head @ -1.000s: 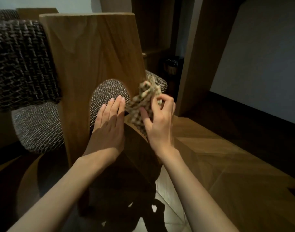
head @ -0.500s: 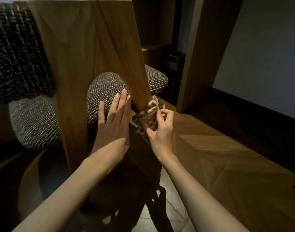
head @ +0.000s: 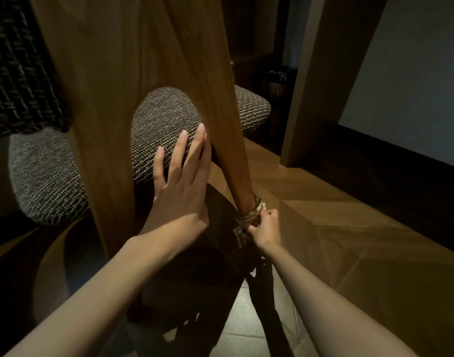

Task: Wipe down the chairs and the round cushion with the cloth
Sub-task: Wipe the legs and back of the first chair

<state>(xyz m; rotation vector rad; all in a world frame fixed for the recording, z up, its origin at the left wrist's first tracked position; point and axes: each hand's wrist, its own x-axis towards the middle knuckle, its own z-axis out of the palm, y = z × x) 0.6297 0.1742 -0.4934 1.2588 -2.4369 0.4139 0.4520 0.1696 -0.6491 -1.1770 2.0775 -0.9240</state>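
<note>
Dim room: herringbone wooden floor running from centre toward 4 o'clock, pale floor tiles at 6 o'clock, a grey wall panel at 2 o'clock behind a dark wooden upright post. Tall light-brown wooden chair back fills 12 o'clock, splitting below an arched cut-out into two legs. Grey-brown woven fabric seat cushion shows through the arch and spreads out to 9 o'clock and to 1 o'clock. Coarse dark woven throw hangs at 10 o'clock, against the chair back's left edge. Left hand, just left of centre, lies flat with fingers straight and slightly fanned, fingertips over the cushion's near edge, index side along the inner face of the right leg; it grips nothing. Right hand, at 4 o'clock from centre, is curled tight into a fist around a beige-and-brown checked cloth. Cloth is bunched and wrapped around the low end of the right chair leg, with a loose tail hanging beneath the fist. Small dark bin-like object at 1 o'clock, too dim to identify.
</note>
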